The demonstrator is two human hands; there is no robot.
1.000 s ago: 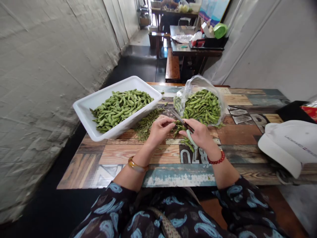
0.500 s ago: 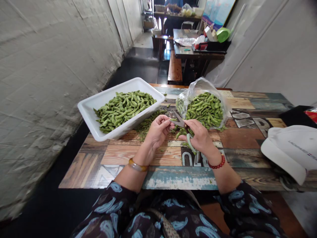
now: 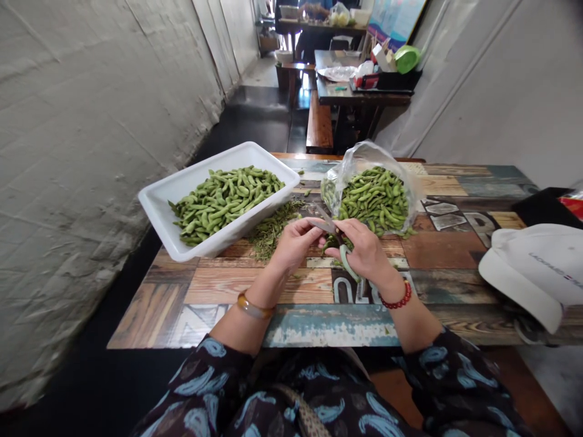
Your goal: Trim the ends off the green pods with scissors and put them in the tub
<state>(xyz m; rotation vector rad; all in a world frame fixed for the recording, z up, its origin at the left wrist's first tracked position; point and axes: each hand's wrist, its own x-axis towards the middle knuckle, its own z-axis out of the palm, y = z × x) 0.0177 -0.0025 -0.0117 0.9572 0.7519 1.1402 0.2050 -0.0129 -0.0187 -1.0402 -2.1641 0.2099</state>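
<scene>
My right hand [image 3: 364, 247] is wrapped round scissors [image 3: 347, 261] with pale green handles, their blades apart and pointing up and left. Close beside the blades, my left hand [image 3: 295, 241] is closed in a pinch; what its fingertips hold is too hidden to make out. Green pods [image 3: 228, 203] fill much of a white tub [image 3: 159, 226] on the left. A clear plastic bag [image 3: 354, 156] lies open behind my right hand, with more pods [image 3: 376, 197] in it. Small trimmings [image 3: 271, 235] are heaped between tub and bag, and a few loose pods lie under my hands.
A white cap [image 3: 528, 267] rests at the table's right, near a black item with a red packet. Beyond the patterned table [image 3: 291, 328] stand a wooden bench [image 3: 319, 124] and another table holding a black tray. A person is at the far back.
My left hand has shifted right, closer to the scissors, and the pod seen at its fingertips is now hidden. The view has moved slightly.
</scene>
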